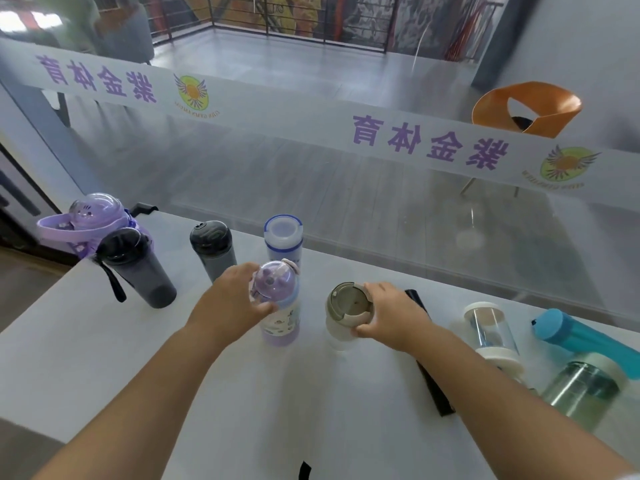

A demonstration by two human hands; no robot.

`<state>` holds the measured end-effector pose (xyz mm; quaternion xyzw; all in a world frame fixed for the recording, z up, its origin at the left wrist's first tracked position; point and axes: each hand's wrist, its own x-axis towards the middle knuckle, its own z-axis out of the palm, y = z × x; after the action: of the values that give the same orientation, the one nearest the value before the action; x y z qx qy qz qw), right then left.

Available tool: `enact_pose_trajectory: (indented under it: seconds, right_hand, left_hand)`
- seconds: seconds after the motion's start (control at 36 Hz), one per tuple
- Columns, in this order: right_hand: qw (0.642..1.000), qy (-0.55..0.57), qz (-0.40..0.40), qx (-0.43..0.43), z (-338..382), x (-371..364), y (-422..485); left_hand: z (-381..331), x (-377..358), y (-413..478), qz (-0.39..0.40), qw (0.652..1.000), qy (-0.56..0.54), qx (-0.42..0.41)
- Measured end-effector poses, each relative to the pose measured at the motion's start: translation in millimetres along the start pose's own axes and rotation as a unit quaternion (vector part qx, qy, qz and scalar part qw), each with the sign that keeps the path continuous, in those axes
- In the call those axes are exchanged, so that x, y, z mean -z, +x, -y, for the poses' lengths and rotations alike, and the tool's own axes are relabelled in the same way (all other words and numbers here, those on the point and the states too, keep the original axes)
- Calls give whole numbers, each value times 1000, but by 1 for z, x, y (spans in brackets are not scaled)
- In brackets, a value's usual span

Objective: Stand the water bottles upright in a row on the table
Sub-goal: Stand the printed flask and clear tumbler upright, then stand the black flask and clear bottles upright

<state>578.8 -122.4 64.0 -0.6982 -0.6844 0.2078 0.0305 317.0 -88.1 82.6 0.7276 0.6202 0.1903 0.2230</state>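
Observation:
My left hand (231,301) grips a small purple bottle with a domed lid (278,308), which stands upright mid-table. My right hand (391,315) holds a clear bottle with a grey-beige lid (348,311), also upright just to the right. Behind them stand a white-and-blue bottle (283,239), a grey bottle with a black cap (213,249), a dark tumbler with a strap (136,268) and a big purple bottle (91,220). On the right lie a clear bottle with white ends (491,332), a teal bottle (585,337) and a greenish glass bottle (581,391).
The white table (104,358) ends at a glass partition (346,168) along its far side and drops off at the left edge. A black flat object (433,386) lies under my right forearm. An orange chair (526,109) stands beyond the glass.

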Motion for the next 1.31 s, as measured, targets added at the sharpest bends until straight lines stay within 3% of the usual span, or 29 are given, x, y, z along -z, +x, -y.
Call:
enact_pose_trajectory:
  seconds: [0.14, 0.31, 0.67, 1.11, 1.31]
  right_hand:
    - [999, -42, 5, -30, -5, 8, -23]
    - [994, -39, 41, -89, -10, -5, -61]
    - [976, -37, 114, -184, -39, -29, -148]
    - [975, -18, 26, -221, -168, 8, -191]
    - [983, -34, 10, -181, -218, 20, -174]
  left_hand:
    - [17, 7, -17, 25, 998, 47, 32]
    - [24, 4, -41, 124, 985, 111, 47]
    - [-13, -55, -77, 267, 948, 163, -50]
    - [-143, -171, -76, 305, 934, 129, -130]
    - [-177, -221, -74, 278, 952, 99, -80]
